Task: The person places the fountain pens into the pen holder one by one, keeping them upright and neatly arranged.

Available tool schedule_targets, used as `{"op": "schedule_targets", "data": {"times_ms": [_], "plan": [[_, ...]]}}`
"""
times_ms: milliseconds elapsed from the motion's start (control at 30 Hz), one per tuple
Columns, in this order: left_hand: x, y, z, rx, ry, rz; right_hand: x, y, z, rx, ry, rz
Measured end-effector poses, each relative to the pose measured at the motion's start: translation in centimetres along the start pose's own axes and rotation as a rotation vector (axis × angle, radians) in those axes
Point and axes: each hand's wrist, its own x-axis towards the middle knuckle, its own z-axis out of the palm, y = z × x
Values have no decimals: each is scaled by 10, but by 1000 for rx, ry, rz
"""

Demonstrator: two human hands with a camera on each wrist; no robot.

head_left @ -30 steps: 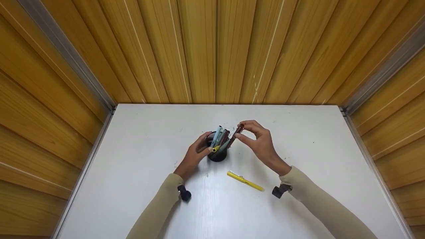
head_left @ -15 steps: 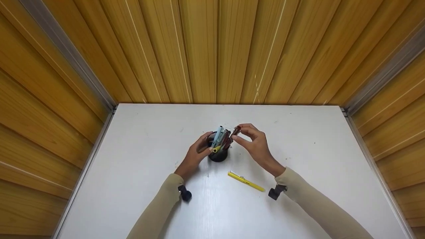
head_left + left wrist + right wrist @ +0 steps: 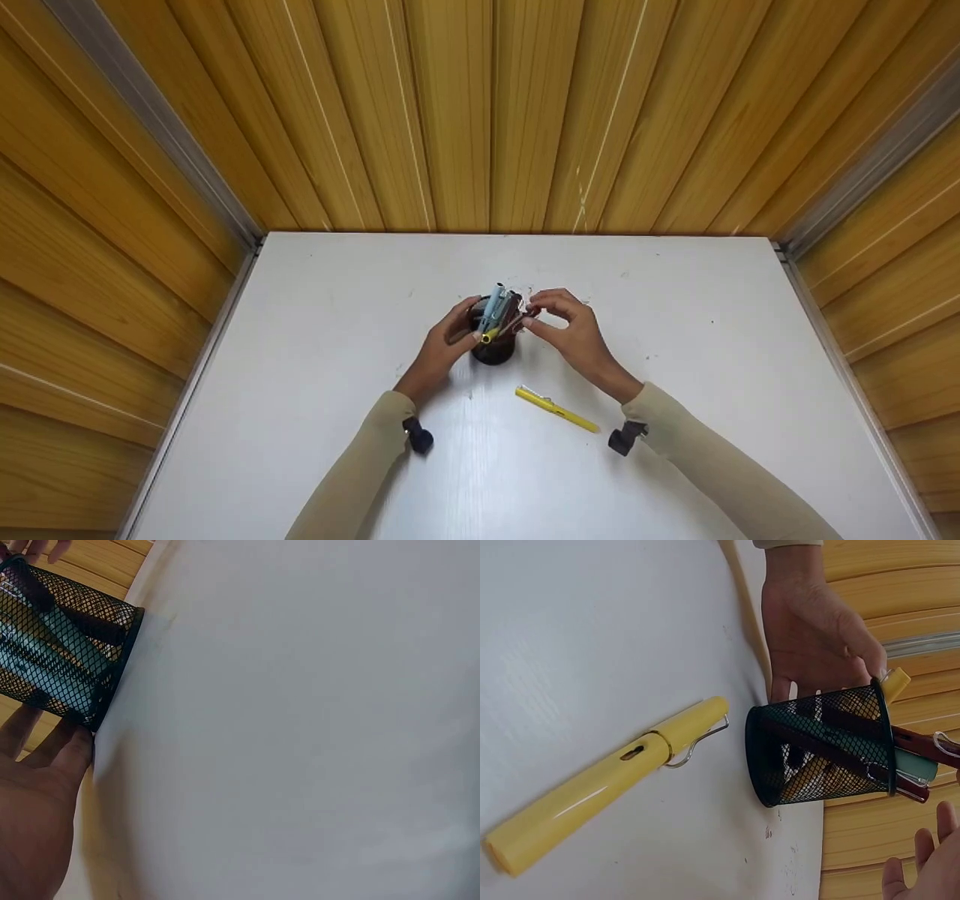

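Note:
A black mesh pen cup (image 3: 493, 351) stands on the white table, holding several pens. My left hand (image 3: 441, 341) grips its left side, thumb at the rim and fingers behind. In the right wrist view the left hand (image 3: 810, 630) shows behind the mesh cup (image 3: 817, 746). At the cup's right rim, my right hand (image 3: 577, 330) pinches the upper end of a dark red pen (image 3: 922, 742), whose lower part is inside the cup. A light blue pen (image 3: 491, 306) and a yellow pen (image 3: 895, 685) stick out of the mouth too.
Another yellow pen (image 3: 556, 409), with a wire clip, lies on the table (image 3: 300, 450) in front of the cup, to its right. Wood-patterned panels (image 3: 480, 112) enclose the table's back and both sides.
My right hand has moved left and toward me, bringing the dark red pen from beside the cup into its mouth and tilting it lower. The left hand and the loose yellow pen stay put.

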Motion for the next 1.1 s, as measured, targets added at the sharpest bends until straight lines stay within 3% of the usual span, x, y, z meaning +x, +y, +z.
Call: {"op": "schedule_targets", "data": {"times_ms": [267, 600, 1100], "plan": [[0, 2, 0, -5, 1, -25, -10, 6, -7, -111, -20, 6], [1, -1, -1, -22, -18, -16, -28, 21, -18, -311, -83, -131], [-1, -1, -1, -2, -16, 13, -59, 35, -27, -415, -185, -157]]}}
